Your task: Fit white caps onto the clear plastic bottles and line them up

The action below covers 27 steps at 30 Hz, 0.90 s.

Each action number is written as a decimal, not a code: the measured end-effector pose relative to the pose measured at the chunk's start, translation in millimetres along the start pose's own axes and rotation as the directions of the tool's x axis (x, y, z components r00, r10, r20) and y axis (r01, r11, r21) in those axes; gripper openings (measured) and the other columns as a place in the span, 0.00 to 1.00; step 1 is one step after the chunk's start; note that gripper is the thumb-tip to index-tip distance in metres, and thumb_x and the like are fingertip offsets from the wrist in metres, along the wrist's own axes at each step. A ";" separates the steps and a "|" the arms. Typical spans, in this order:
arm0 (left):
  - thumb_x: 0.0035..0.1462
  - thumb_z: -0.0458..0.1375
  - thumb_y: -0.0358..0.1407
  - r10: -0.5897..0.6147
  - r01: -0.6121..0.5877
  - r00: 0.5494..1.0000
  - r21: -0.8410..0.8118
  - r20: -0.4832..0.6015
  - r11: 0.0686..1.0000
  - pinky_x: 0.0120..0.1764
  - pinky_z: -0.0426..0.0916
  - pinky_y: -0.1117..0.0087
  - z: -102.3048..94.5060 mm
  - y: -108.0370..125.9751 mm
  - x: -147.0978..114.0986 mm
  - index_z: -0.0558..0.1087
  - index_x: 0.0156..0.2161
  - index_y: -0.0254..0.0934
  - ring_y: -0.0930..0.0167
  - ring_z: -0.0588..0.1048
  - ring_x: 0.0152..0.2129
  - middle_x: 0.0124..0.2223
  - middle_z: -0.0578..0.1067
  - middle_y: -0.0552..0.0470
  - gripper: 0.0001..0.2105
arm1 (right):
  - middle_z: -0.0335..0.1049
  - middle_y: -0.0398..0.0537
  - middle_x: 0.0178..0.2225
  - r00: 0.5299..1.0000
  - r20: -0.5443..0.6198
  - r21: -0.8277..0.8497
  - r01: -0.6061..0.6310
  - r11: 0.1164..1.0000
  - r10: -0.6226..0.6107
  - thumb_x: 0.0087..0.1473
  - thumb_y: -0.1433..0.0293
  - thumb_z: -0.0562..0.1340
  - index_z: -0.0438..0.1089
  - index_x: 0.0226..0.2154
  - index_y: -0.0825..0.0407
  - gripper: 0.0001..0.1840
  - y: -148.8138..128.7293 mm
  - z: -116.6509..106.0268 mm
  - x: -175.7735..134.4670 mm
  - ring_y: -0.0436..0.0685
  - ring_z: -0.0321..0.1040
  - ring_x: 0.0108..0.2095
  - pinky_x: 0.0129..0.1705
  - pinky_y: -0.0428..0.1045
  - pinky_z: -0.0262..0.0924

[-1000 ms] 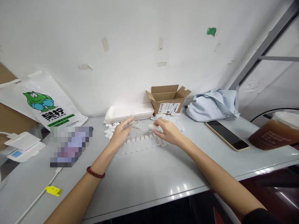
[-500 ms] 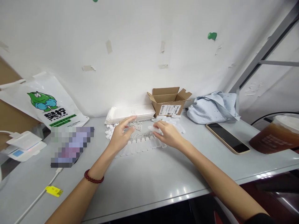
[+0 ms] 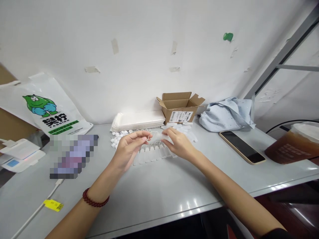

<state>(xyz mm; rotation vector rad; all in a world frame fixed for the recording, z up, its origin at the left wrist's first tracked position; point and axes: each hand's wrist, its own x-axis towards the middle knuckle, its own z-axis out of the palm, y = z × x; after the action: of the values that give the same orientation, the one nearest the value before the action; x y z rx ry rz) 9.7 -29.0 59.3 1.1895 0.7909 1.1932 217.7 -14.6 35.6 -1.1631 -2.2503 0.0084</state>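
Cardboard box [image 3: 180, 110]: open | cup [image 3: 306, 130]: brown drink [image 3: 281, 149] | left fingers [image 3: 139, 134]: pinching cord [image 3: 149, 138] | right fingers [image 3: 170, 131]: pinching translucent piece [image 3: 159, 136]

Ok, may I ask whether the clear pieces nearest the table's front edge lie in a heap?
No, those clear pieces lie side by side in a row.

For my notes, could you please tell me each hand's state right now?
Left hand: closed, pinching a white string.
Right hand: closed, holding a translucent piece.
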 end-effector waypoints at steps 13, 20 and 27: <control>0.47 0.63 0.36 -0.068 0.074 0.996 0.112 -0.056 0.991 0.40 0.63 0.70 2.7 -7.4 -1.1 0.77 0.33 0.36 0.71 0.70 0.33 0.34 0.76 0.50 0.08 | 0.68 0.54 0.38 0.999 -0.034 0.021 0.034 0.999 -0.033 0.59 0.70 0.54 0.61 0.41 0.53 0.07 -2.1 -1.1 -0.5 0.59 0.67 0.36 0.34 0.52 0.64; 0.45 0.65 0.38 -0.104 0.128 0.988 0.229 -0.111 0.965 0.35 0.63 0.70 6.9 -10.2 0.0 0.73 0.39 0.36 0.74 0.69 0.25 0.26 0.72 0.57 0.14 | 0.68 0.55 0.40 0.999 -0.007 0.068 0.048 0.997 -0.048 0.60 0.72 0.53 0.60 0.45 0.53 0.10 -11.9 -0.7 -2.6 0.59 0.68 0.38 0.37 0.53 0.65; 0.47 0.63 0.43 -0.076 0.104 0.992 0.304 -0.104 0.947 0.35 0.66 0.68 11.3 -14.0 -0.6 0.74 0.39 0.34 0.72 0.71 0.25 0.24 0.71 0.56 0.16 | 0.67 0.56 0.40 0.993 -0.013 0.113 0.116 0.987 -0.116 0.61 0.73 0.51 0.58 0.46 0.54 0.10 -22.8 1.2 -5.3 0.58 0.68 0.37 0.37 0.52 0.65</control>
<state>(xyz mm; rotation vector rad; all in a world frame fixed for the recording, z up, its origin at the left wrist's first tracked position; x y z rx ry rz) 23.8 -31.8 48.5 1.3441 1.1209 1.0792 202.6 -32.4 38.1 -0.9700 -2.2770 0.0854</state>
